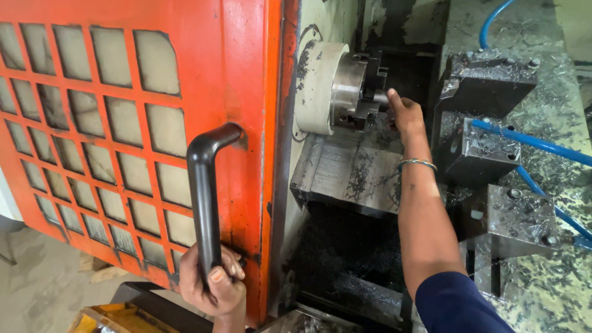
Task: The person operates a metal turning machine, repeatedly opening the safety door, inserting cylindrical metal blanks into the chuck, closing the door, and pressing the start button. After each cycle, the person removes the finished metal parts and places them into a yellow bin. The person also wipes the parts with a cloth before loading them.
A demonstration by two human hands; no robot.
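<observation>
Left hand (213, 287), near and low: grip closed round the bottom of the black door handle (205, 197) on the orange mesh-window door (123, 123). Right hand (404, 114), farther right, reaches into the machine; fingertips pinch a small dark workpiece (382, 97) seated in the chuck (354, 92). Metal chips litter the machine bed (351, 179).
</observation>
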